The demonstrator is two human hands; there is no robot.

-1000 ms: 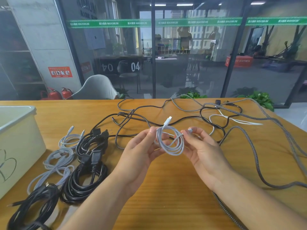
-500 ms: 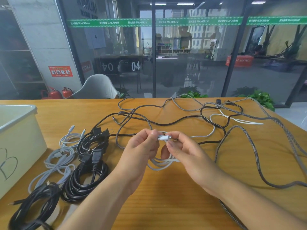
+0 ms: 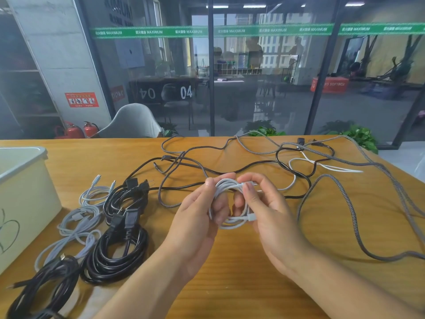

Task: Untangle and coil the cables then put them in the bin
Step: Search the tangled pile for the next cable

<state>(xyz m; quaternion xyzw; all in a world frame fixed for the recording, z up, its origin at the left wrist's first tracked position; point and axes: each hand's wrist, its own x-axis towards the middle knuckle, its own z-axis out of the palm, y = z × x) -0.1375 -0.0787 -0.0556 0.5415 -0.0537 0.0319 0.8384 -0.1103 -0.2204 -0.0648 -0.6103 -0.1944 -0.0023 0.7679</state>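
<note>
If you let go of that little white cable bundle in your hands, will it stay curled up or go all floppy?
Probably it springs loose. The white cable coil has no tie that I can see; only the left hand and right hand hold its loops together. It looks thin and bendy, so likely light and floppy. The grey coils on the table have sagged open too.

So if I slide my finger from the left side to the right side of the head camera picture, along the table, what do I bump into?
Bin → coiled gray cables → coiled black cables → left hand → white cable coil → right hand → loose braided cable.
</note>
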